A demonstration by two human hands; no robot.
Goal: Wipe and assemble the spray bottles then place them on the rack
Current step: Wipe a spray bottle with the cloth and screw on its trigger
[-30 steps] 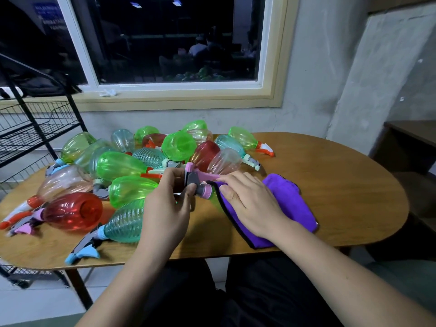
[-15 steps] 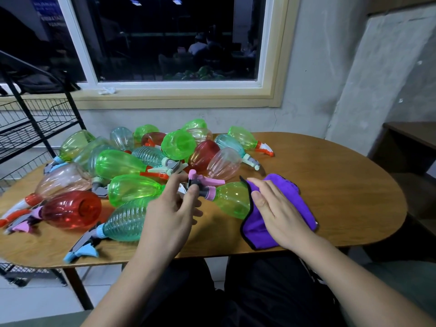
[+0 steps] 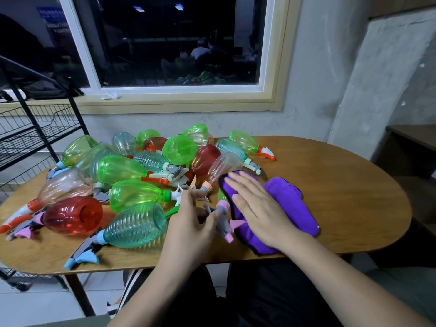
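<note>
No legible text, blue sign in the window, lettering too blurred

A green bottle with a pink collar and grey-pink trigger lies on its side near the desk's front edge, its body under the purple cloth. Other coloured bottles lie heaped over the desk's left half.

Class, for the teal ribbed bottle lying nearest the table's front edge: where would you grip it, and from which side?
Probably the belly of the teal ribbed bottle, fingers from above: it lies on its side, ribs aid grip, a green bottle crowds behind.
</note>
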